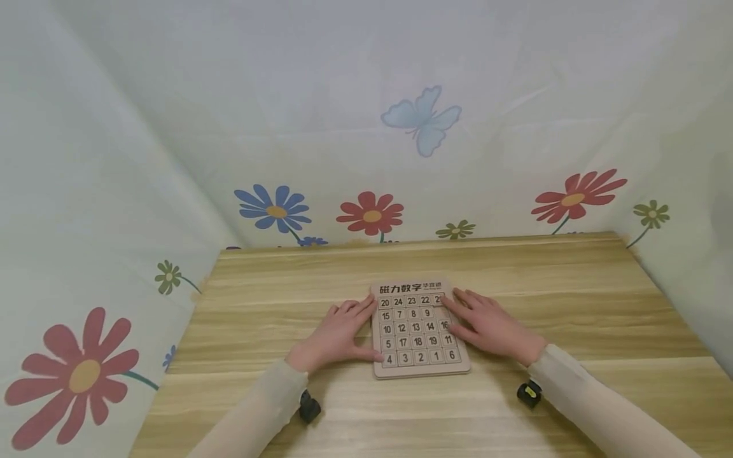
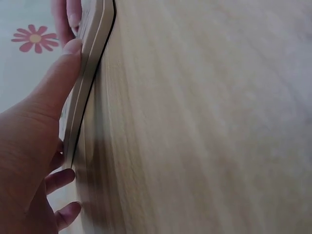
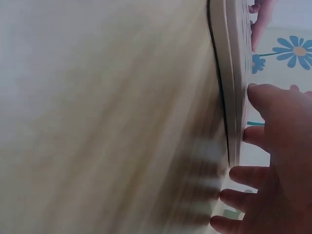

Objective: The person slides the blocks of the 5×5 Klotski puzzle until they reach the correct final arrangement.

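Observation:
A number sliding puzzle (image 1: 424,372), a pale flat board with rows of numbered square tiles, lies on the wooden table. My left hand (image 1: 335,337) rests along its left side, thumb on the frame near tile 4 and the other fingers by the upper left edge. At the right side, my right hand (image 1: 489,324) has its index fingertip on the last top-row tile, partly covering that number, and its thumb beside tile 16. To the right of tile 9 no tile shows. In both wrist views the fingers stand spread against the board's edge.
The wooden table (image 1: 286,273) extends around the board. Pale curtains (image 1: 321,127) printed with flowers and a butterfly hang behind and at the sides. A small black device sits under each wrist, one left (image 1: 310,407) and one right (image 1: 529,394).

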`<action>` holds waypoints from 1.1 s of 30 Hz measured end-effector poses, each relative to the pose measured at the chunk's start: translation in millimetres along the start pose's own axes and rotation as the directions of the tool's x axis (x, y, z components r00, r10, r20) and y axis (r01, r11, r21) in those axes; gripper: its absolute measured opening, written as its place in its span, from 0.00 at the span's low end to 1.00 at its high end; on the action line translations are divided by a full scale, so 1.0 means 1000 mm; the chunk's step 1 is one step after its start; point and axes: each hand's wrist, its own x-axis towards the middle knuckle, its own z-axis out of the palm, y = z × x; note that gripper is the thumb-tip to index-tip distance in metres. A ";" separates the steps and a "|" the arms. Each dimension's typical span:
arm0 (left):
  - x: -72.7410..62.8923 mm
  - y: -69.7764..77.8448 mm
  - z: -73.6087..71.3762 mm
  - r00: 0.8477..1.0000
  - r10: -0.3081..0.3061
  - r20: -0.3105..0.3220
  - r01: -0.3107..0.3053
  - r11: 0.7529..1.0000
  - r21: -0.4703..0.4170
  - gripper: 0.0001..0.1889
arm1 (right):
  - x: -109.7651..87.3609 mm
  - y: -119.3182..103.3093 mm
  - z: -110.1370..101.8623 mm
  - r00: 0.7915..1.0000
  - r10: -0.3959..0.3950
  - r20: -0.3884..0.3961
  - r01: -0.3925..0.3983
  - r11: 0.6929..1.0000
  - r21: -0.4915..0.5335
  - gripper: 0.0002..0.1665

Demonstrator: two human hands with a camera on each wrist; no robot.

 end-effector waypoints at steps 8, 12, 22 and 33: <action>-0.002 0.001 -0.001 1.000 -0.005 -0.002 0.005 1.000 -0.010 0.63 | -0.012 -0.003 -0.001 0.989 -0.146 0.001 0.146 0.988 -0.059 0.33; 0.000 0.001 -0.001 1.000 0.005 -0.001 -0.005 1.000 -0.006 0.63 | -0.020 -0.005 -0.003 0.988 -0.152 0.015 0.152 0.987 -0.059 0.32; -0.001 -0.001 -0.001 1.000 0.007 0.001 -0.007 1.000 0.002 0.63 | -0.012 -0.002 0.002 0.995 -0.100 0.004 0.100 0.994 -0.036 0.35; -0.001 -0.004 0.001 1.000 0.031 0.001 -0.031 0.999 0.016 0.61 | -0.026 0.001 -0.002 0.958 -0.284 -0.024 0.283 0.958 -0.052 0.26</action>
